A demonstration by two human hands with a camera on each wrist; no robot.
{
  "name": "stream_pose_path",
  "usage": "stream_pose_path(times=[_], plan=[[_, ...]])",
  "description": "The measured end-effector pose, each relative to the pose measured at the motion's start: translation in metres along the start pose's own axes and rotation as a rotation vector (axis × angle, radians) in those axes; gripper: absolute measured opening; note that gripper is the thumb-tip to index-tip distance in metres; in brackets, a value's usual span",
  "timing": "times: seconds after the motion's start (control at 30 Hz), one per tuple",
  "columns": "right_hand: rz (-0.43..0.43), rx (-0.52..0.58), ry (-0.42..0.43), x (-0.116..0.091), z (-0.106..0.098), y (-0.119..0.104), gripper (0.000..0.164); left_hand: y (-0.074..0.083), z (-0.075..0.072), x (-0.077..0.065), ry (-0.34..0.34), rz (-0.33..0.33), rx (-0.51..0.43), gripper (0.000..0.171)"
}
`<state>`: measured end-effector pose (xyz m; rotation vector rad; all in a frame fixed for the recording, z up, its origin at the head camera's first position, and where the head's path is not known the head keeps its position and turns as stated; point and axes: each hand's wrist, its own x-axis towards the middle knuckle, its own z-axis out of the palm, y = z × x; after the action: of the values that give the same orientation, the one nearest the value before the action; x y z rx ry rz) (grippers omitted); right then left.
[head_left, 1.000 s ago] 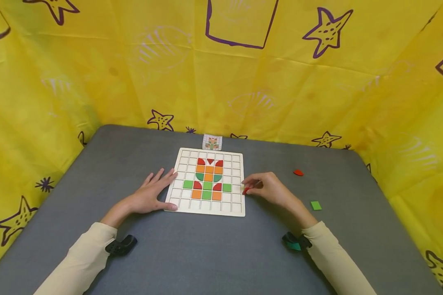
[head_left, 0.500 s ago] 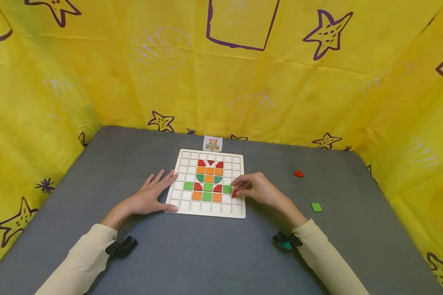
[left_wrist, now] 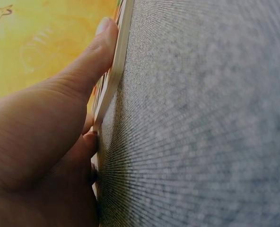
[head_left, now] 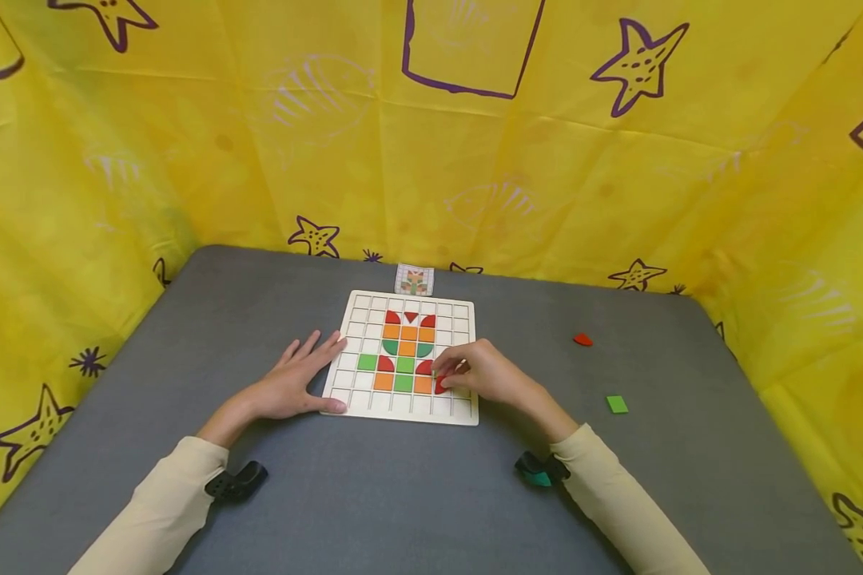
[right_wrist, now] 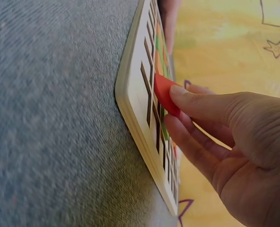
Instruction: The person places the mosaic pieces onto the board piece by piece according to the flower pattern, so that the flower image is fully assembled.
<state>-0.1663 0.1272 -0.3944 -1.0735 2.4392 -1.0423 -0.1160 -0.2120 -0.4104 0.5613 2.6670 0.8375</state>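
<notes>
A white grid board (head_left: 345, 404) lies on the grey table, with orange, green and red tiles forming a figure in its middle. My right hand (head_left: 487, 375) pinches a red tile with a curved edge (right_wrist: 164, 93) between thumb and fingers. That tile stands over the cell just right of the lower right orange tile (head_left: 422, 384). My left hand (head_left: 291, 385) rests at the board's left side, fingers spread, with thumb and fingertips on the rim. In the left wrist view the thumb (left_wrist: 95, 56) lies along the board's edge. The right fingers cover part of the board's right side.
A small pattern card (head_left: 414, 280) lies behind the board. Off to the right on the table are a loose red tile (head_left: 582, 339) and a light green square tile (head_left: 617, 404). Yellow cloth (head_left: 546, 160) with starfish drawings surrounds the table's back and sides.
My right hand has moved left from the board's right edge to beside the orange tile, carrying the red tile. My left hand has stayed in place.
</notes>
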Motion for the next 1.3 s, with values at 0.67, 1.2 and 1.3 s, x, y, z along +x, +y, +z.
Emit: stream_pose_path(times=[0.67, 1.2, 1.3], plan=[[-0.023, -0.025, 0.057, 0.005, 0.009, 0.001, 0.019, 0.000, 0.000, 0.002, 0.005, 0.001, 0.006, 0.106], [0.035, -0.080, 0.092, -0.007, -0.004, 0.005, 0.016, -0.003, 0.002, 0.001, 0.005, -0.004, 0.014, 0.107], [0.057, -0.100, 0.118, -0.012, -0.010, 0.009, 0.017, -0.003, 0.002, 0.001, 0.005, -0.009, 0.019, 0.107]])
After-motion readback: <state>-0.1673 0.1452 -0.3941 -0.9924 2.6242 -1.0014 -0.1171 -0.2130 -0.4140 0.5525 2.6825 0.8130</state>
